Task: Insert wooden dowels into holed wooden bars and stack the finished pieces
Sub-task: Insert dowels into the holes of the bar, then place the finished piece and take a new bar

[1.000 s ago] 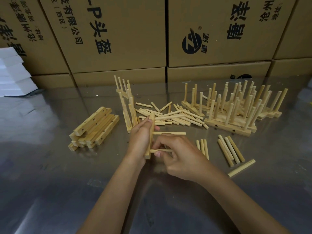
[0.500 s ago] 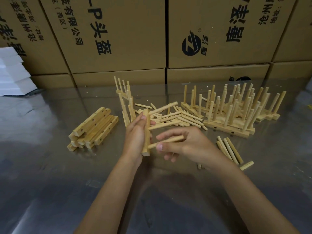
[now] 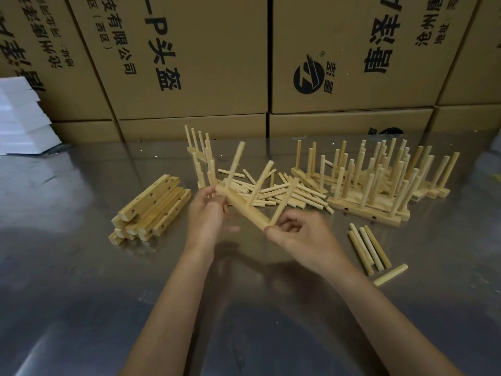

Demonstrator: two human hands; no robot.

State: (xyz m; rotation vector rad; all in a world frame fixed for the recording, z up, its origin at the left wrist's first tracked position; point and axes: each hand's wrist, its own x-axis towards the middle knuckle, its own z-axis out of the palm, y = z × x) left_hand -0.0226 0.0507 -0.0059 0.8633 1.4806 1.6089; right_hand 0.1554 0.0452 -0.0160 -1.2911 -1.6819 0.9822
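A holed wooden bar is held slanting above the table with three dowels standing out of it. My left hand grips its upper left end. My right hand pinches the lower right end, at the base of the nearest dowel. Behind the hands lies a loose heap of dowels. A stack of empty holed bars sits to the left. Finished pieces, dowels upright, are stacked at the right. A smaller finished group stands behind my left hand.
Several loose dowels lie right of my right hand, one more nearer to me. Cardboard boxes wall off the back of the steel table. White foam sheets are piled at the far left.
The bar has turned from nearly upright to slanting across both hands, and now carries three dowels. My right hand moved from holding a loose dowel to pinching the bar's lower end.
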